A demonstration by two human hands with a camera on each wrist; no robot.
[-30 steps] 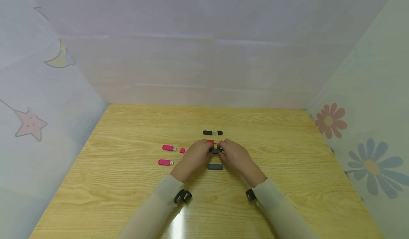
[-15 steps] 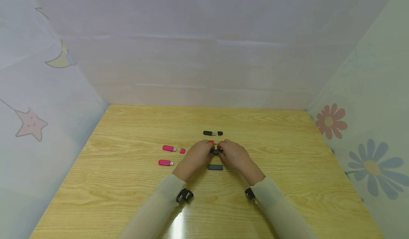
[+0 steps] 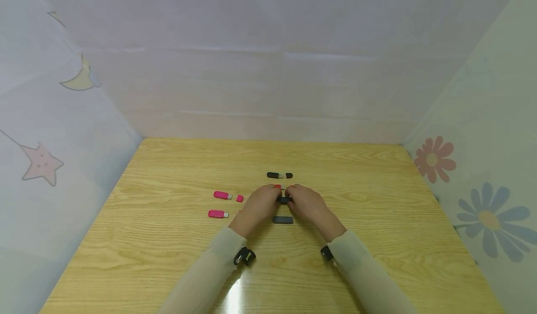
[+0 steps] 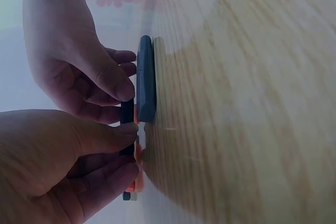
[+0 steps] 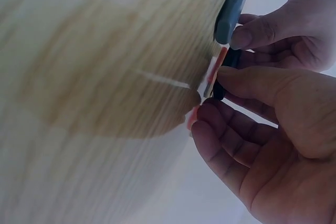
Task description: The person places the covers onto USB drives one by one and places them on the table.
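Note:
Both hands meet over the middle of the table on one small black USB stick [image 3: 284, 200]. My left hand [image 3: 263, 202] pinches its left end between thumb and fingers, and my right hand [image 3: 308, 203] pinches the right end. In the left wrist view the dark body of the stick [image 4: 127, 111] shows between the two thumbs. Fingers cover much of it. A grey USB stick [image 3: 283, 219] lies just in front of the hands. Behind them a red USB stick [image 3: 278, 186] is partly hidden, its metal plug pointing right.
Farther back lies an uncapped black USB stick [image 3: 273, 175] beside its cap [image 3: 289, 175]. Two pink USB sticks [image 3: 220, 195] lie left of the hands, with a pink cap [image 3: 239, 198] near the farther one. Fabric walls [image 3: 268, 94] stand around the wooden table [image 3: 168, 258].
The left hand has shifted slightly to the right along the black USB stick, covering more of it. A sliver of a pink piece now shows beside the left wrist. Both hands keep their pinch.

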